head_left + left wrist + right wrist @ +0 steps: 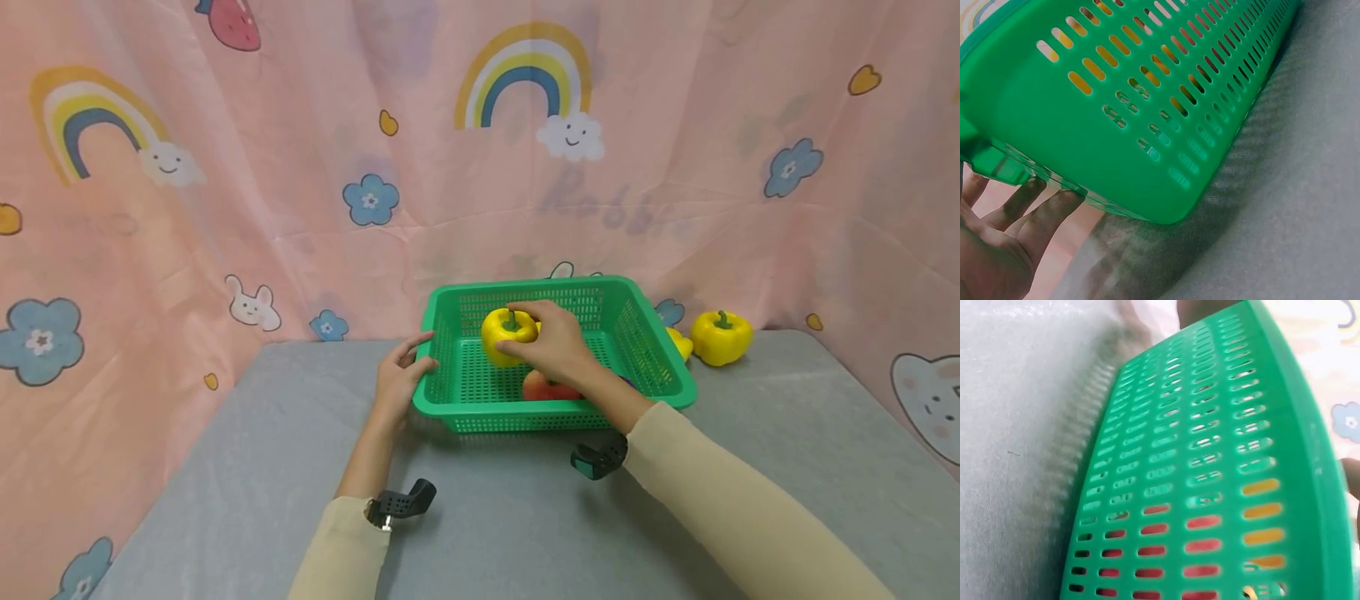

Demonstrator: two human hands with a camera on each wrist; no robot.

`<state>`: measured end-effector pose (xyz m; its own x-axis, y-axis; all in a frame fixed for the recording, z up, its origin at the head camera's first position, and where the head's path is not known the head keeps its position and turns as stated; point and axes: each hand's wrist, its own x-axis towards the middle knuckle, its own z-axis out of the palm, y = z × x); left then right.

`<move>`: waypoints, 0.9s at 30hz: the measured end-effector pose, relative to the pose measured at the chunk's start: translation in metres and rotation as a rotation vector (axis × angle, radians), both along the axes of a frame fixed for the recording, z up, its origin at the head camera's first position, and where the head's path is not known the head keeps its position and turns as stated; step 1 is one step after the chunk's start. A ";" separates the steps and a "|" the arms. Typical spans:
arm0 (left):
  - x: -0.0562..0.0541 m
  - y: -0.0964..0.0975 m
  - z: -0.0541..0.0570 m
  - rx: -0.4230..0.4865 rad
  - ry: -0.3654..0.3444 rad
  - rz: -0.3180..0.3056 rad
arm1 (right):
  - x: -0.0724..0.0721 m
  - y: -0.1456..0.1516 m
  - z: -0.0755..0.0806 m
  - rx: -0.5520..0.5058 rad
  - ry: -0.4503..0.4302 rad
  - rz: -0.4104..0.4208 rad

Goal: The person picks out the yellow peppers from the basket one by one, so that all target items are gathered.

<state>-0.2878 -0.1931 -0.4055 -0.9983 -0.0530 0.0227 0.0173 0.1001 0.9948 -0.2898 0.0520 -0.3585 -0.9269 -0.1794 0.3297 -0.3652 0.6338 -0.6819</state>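
Note:
A yellow bell pepper (pixel 498 342) with a green stem is held upright by my right hand (pixel 555 342), pinched between thumb and fingers. The hand is inside the green plastic basket (pixel 555 408), above its floor. At the basket's left side my left hand (pixel 397 379) grips the rim; in the left wrist view its fingertips (pixel 1063 199) touch the outer wall. A reddish round fruit (pixel 536 387) lies in the basket near the front wall, beside a red item (pixel 566 392). Under my right forearm a bit of something purple (pixel 628 382) shows, mostly hidden.
To the right of the basket, another yellow bell pepper (pixel 722 340) stands on the grey tabletop (pixel 795 433). A second yellow item (pixel 680 343) is partly hidden by the basket's right wall. A pink patterned curtain (pixel 300 208) hangs behind the table.

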 end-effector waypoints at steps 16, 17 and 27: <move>0.000 -0.002 0.000 -0.012 -0.003 0.014 | 0.027 0.055 0.024 -0.042 0.051 -0.034; 0.000 -0.002 0.000 -0.018 -0.002 0.014 | 0.029 0.059 0.026 -0.055 0.053 -0.035; -0.002 -0.002 -0.002 -0.019 0.000 -0.019 | 0.054 0.103 0.036 -0.082 0.083 -0.065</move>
